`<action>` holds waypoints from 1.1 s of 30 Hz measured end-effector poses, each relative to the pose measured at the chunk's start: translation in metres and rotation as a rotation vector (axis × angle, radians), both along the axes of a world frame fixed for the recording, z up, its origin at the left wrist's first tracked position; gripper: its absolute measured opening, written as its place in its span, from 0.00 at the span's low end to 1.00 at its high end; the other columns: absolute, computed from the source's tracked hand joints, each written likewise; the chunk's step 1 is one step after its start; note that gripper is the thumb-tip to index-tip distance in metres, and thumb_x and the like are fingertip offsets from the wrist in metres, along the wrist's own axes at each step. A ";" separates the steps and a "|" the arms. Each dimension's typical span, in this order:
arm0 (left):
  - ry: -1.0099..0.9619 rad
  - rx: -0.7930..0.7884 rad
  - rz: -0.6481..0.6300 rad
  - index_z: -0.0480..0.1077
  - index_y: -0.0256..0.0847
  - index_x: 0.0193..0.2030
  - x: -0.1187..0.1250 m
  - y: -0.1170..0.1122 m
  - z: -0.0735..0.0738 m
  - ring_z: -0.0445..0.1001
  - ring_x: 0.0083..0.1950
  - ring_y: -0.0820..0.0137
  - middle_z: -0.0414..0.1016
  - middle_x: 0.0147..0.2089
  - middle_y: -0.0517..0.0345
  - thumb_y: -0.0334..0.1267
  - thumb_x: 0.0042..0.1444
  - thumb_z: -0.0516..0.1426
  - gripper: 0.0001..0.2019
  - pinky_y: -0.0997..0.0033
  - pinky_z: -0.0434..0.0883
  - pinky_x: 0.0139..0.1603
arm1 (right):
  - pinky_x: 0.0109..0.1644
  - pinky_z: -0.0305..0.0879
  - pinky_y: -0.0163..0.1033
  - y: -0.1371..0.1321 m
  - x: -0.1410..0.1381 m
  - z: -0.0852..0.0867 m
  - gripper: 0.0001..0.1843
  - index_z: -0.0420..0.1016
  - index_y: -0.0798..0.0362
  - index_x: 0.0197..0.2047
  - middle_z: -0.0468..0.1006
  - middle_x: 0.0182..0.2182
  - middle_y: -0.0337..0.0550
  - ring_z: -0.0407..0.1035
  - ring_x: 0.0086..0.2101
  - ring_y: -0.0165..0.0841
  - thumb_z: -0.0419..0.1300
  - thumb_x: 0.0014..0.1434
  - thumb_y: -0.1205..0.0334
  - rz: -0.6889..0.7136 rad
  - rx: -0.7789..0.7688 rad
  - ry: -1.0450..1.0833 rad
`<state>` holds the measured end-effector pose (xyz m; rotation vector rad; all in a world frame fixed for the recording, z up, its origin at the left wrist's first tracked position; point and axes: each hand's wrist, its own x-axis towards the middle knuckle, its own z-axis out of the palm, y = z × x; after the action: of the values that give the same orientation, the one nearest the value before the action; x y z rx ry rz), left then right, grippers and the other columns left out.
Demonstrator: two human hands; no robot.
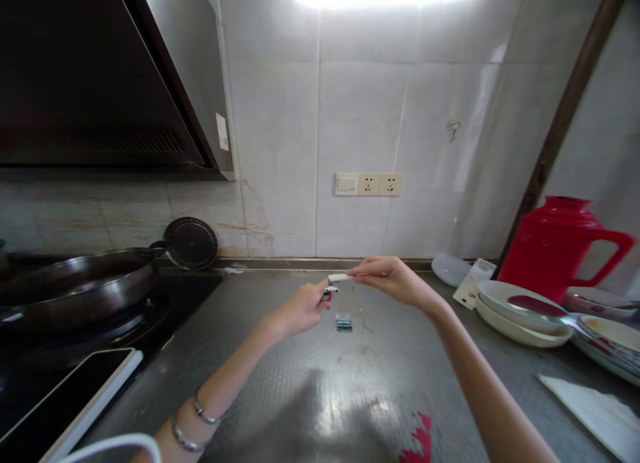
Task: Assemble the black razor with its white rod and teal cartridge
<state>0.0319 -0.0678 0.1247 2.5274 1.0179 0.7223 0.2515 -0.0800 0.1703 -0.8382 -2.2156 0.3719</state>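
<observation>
Head camera looks down on a steel counter (pixel 320 383) with a fine embossed pattern, shiny under the lamp. The left hand (pixel 303 310) pinches a small metal piece (pixel 330 290) in its fingertips. The right hand (pixel 395 280) pinches a short white piece (pixel 341 277) just above it; I cannot tell if the two pieces touch. Both are in the air over the counter. A small blue object (pixel 343 324) lies on the counter under them. At left a dark wok (pixel 75 286) stands on the stove. At right are stacked plates (pixel 520 313) and a red jug (pixel 555 246). The white tiled wall behind carries a socket strip (pixel 368 184).
</observation>
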 end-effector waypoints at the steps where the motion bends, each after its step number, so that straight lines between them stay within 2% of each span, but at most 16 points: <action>1: -0.006 -0.005 0.000 0.63 0.37 0.33 0.000 0.001 0.000 0.65 0.30 0.73 0.68 0.29 0.59 0.27 0.52 0.48 0.06 0.77 0.59 0.32 | 0.34 0.62 0.34 0.002 0.001 -0.001 0.16 0.78 0.52 0.44 0.75 0.32 0.45 0.68 0.31 0.31 0.56 0.58 0.55 -0.029 0.003 -0.007; 3: -0.014 -0.015 -0.004 0.63 0.37 0.32 0.000 0.003 -0.001 0.65 0.29 0.74 0.67 0.29 0.60 0.27 0.52 0.48 0.06 0.78 0.59 0.31 | 0.35 0.62 0.34 0.002 0.001 -0.002 0.16 0.77 0.52 0.44 0.75 0.32 0.45 0.69 0.31 0.31 0.55 0.58 0.55 -0.036 0.004 -0.010; 7: -0.012 -0.034 0.003 0.64 0.37 0.32 -0.002 0.007 -0.002 0.64 0.29 0.74 0.67 0.28 0.60 0.26 0.51 0.48 0.06 0.78 0.59 0.30 | 0.35 0.62 0.34 -0.002 -0.005 -0.001 0.16 0.77 0.51 0.45 0.75 0.33 0.44 0.69 0.32 0.31 0.55 0.58 0.55 0.047 0.008 -0.004; 14: -0.007 -0.019 -0.012 0.64 0.37 0.33 -0.002 0.010 -0.006 0.66 0.30 0.74 0.69 0.30 0.59 0.27 0.52 0.48 0.06 0.77 0.60 0.32 | 0.32 0.61 0.33 0.004 -0.001 -0.003 0.16 0.77 0.52 0.45 0.74 0.30 0.44 0.67 0.30 0.30 0.55 0.58 0.55 0.006 0.028 0.004; 20: -0.005 0.001 -0.016 0.65 0.37 0.33 -0.004 0.015 -0.012 0.66 0.30 0.74 0.68 0.29 0.60 0.27 0.52 0.48 0.06 0.78 0.60 0.31 | 0.35 0.63 0.34 0.003 -0.005 -0.004 0.15 0.77 0.52 0.44 0.76 0.32 0.45 0.69 0.32 0.31 0.56 0.58 0.55 0.080 0.011 -0.004; 25: 0.011 0.009 -0.020 0.64 0.37 0.34 -0.003 0.012 -0.010 0.66 0.30 0.73 0.69 0.30 0.59 0.26 0.52 0.49 0.06 0.78 0.59 0.31 | 0.35 0.63 0.35 0.010 0.001 -0.007 0.16 0.77 0.52 0.45 0.76 0.32 0.45 0.69 0.32 0.31 0.56 0.58 0.55 0.024 0.015 -0.004; 30: 0.048 0.007 0.010 0.65 0.37 0.33 -0.002 0.009 -0.007 0.67 0.30 0.73 0.70 0.30 0.58 0.27 0.52 0.49 0.06 0.78 0.59 0.30 | 0.36 0.64 0.34 0.005 -0.002 -0.004 0.16 0.77 0.51 0.45 0.76 0.33 0.45 0.70 0.33 0.31 0.55 0.58 0.55 0.101 0.011 -0.019; 33: 0.043 0.021 0.004 0.65 0.37 0.34 -0.003 0.010 -0.008 0.68 0.32 0.72 0.71 0.31 0.58 0.26 0.53 0.49 0.06 0.77 0.60 0.32 | 0.35 0.63 0.34 0.007 -0.002 -0.006 0.16 0.77 0.51 0.45 0.76 0.33 0.45 0.69 0.32 0.31 0.54 0.58 0.54 0.074 0.025 -0.022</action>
<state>0.0285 -0.0575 0.1166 2.5701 1.0349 0.6859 0.2495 -0.0732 0.1642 -0.7524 -2.2719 0.3717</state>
